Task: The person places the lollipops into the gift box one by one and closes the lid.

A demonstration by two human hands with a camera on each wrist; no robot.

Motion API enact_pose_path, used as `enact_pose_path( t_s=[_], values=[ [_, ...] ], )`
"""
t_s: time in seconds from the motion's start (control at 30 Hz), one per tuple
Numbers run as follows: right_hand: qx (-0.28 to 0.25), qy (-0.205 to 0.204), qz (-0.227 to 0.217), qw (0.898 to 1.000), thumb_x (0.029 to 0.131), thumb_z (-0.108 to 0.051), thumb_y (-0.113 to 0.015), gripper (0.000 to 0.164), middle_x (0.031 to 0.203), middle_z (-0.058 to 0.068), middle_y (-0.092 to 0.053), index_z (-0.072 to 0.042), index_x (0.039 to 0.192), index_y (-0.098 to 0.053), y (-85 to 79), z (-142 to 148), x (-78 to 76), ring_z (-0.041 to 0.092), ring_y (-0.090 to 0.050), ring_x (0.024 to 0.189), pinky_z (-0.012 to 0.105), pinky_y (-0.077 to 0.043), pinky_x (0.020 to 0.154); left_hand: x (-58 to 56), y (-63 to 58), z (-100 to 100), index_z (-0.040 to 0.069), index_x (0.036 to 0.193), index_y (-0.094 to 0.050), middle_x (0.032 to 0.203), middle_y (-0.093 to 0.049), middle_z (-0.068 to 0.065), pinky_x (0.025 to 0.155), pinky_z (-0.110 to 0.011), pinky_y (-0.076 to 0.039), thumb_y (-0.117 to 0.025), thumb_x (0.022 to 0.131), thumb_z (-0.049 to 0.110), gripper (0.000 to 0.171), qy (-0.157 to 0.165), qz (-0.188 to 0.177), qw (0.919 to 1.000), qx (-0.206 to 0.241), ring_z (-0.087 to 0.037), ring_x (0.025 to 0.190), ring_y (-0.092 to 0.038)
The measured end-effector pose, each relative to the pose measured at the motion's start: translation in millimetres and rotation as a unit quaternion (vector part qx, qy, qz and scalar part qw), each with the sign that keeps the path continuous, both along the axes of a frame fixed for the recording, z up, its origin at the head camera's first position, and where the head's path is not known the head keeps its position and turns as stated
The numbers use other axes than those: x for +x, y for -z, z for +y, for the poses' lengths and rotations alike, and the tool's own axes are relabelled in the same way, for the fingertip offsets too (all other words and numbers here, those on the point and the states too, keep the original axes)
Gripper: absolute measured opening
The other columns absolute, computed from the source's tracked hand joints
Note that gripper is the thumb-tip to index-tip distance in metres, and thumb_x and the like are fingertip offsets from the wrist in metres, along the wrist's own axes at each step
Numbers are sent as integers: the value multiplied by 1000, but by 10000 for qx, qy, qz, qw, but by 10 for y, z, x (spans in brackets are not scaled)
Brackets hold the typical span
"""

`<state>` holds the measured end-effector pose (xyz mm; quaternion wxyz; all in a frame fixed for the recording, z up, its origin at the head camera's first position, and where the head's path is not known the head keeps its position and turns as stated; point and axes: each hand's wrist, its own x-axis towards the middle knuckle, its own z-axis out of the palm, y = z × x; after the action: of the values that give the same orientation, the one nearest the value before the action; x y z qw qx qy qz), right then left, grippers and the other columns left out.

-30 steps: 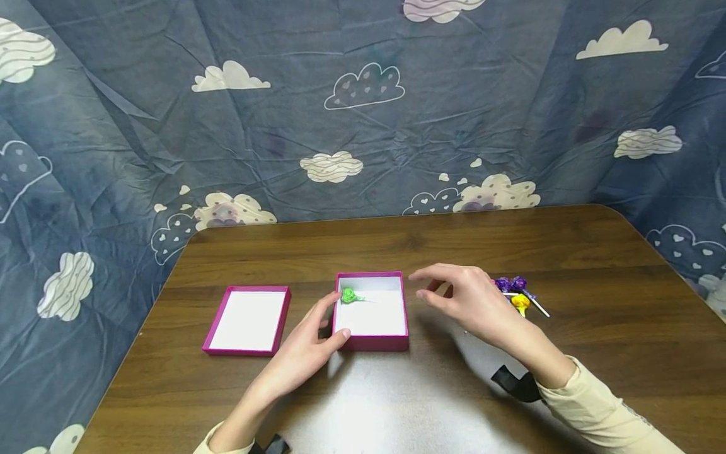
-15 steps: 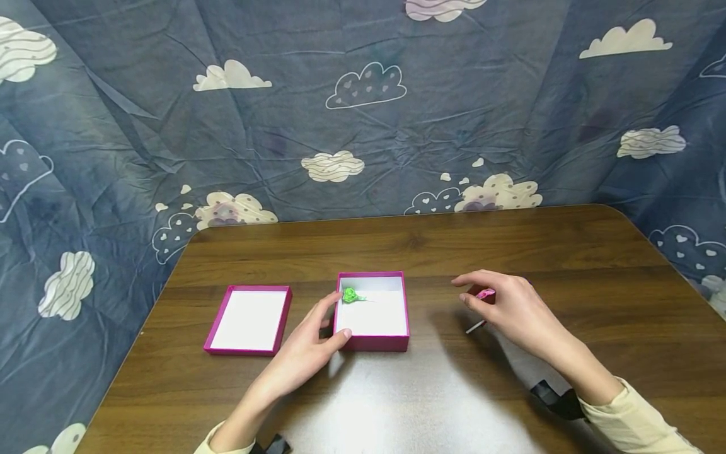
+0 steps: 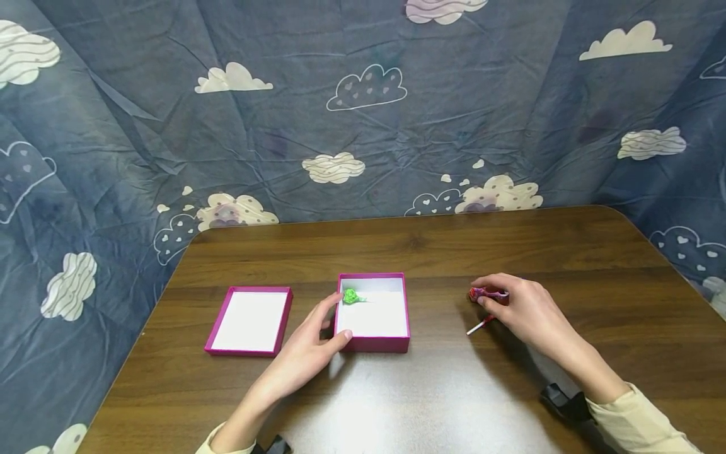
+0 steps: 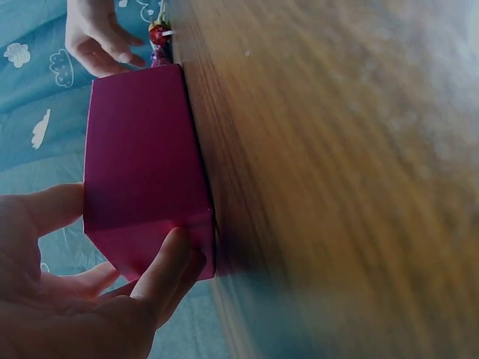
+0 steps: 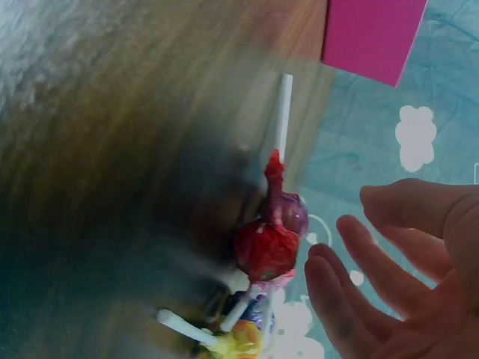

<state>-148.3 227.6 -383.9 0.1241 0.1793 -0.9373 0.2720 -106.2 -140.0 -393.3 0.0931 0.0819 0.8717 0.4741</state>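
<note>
My left hand [image 3: 303, 353] rests against the left side of an open magenta box [image 3: 377, 344]. In the left wrist view its fingertips touch the box's outer walls near a corner. Inside the box lies a green-wrapped lollipop [image 3: 351, 296]. My right hand [image 3: 530, 312] is over a small group of lollipops to the right, fingers loosely bent and thumb apart. The right wrist view shows a red lollipop [image 5: 267, 253] with a white stick, a purple one [image 5: 294, 213] behind it and a yellow one [image 5: 243, 340] below. The hand partly hides the group in the head view.
A shallow magenta lid [image 3: 249, 321] with a white inside lies to the left of the box. The wooden table [image 3: 420, 246] has a blue curtain [image 3: 363, 139] with a cloud pattern behind it.
My right hand has moved from beside the box to the right, over the lollipops, uncovering a red-and-purple one and a white stick. The left hand stays at the box.
</note>
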Motion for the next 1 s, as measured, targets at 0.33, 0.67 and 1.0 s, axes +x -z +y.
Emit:
enact_pose_path(
  t_s=[0.33,0.67,1.0],
  values=[
    [137,10,-563,9983,81,-8,-76,24,91,-4,-72,-16,103,-75,32,15,-98,19,-68,84,39,-45,68,6,7,2,30,151,-36,156,-33,-1,93,-50,-47,-67,94,33,66,-16,-69,9999,131,-34,128,-47],
    [-30,-245,-774,9967,79,-4,-77,24,90,-1,-72,-10,102,-75,122,-74,-201,16,-67,82,34,-50,69,9,13,-1,30,152,-34,157,-30,-3,93,-52,-47,-67,94,34,66,22,-157,9997,181,-36,129,-46],
    [128,-379,-1120,9929,81,-13,-77,22,80,-7,-68,-14,103,-74,175,-127,-273,12,-60,74,36,-46,67,-3,9,-5,30,152,-36,156,-32,-2,94,-53,-46,-67,94,35,66,8,-112,9999,124,-35,128,-47]
  ],
)
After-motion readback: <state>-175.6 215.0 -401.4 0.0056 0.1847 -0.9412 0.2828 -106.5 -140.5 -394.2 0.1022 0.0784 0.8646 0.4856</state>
